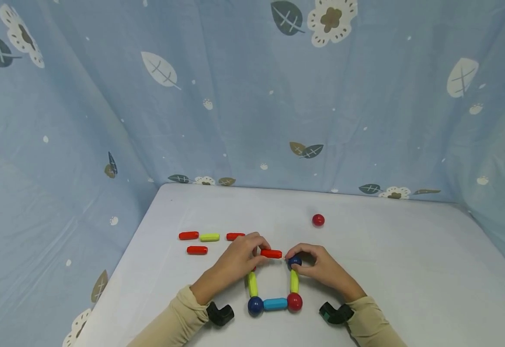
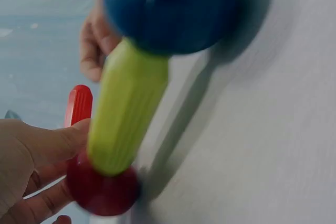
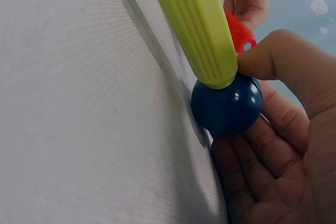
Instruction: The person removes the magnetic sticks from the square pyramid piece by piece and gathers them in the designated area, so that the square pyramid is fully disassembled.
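Note:
My left hand [image 1: 239, 258] pinches a red rod [image 1: 272, 253] between thumb and fingertips, over the frame's far left corner. A red ball [image 2: 102, 184] at that corner is largely hidden by the hand in the head view. My right hand [image 1: 322, 265] grips the dark blue ball [image 3: 227, 104] at the far right corner with thumb and fingers. The red rod's free end points at this ball, a small gap apart in the head view. Yellow-green rods [image 1: 252, 284] form both sides. A light blue rod [image 1: 275, 304] joins a blue ball [image 1: 255, 306] and a red ball [image 1: 294, 302] in front.
Left of the hands lie loose red rods [image 1: 189, 235] and a yellow-green rod [image 1: 209, 237]. One loose red ball [image 1: 318, 220] sits farther back on the white table [image 1: 387, 241]. A patterned blue curtain [image 1: 244, 120] stands behind and at the sides.

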### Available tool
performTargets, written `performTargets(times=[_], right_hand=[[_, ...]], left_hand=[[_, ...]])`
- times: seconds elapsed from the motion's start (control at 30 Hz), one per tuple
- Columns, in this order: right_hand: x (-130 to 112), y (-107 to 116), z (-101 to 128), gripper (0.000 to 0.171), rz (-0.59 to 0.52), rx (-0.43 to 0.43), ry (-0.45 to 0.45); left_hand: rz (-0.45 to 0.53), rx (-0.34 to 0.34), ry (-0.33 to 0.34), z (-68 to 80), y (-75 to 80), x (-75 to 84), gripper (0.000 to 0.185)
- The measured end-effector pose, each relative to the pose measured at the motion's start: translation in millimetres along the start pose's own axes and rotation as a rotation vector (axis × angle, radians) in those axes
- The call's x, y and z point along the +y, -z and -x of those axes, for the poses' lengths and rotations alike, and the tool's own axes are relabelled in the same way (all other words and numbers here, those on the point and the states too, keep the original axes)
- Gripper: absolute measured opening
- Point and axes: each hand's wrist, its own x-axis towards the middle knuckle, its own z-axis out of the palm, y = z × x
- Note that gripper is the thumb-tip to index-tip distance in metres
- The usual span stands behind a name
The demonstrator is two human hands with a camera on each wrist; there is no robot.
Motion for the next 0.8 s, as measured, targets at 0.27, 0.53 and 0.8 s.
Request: performTargets(times=[0.27, 0.53, 0.8], right_hand=[[1, -2, -1, 0.023, -0.004, -0.014, -0.005], [-1, 0, -1, 0.023, -0.002, -0.009, 0.011], [-2, 0, 0, 0.024, -0.003, -0.005, -0.010]], left_hand=[[-0.059, 0.083, 0.094, 18.2, 20.7, -22.1, 0.023], [-0.105, 0.159, 0.161, 36.1, 36.9, -45.9, 0.027], [-0.129, 0.144, 0.188, 37.4, 40.6, -49.1, 0.025]])
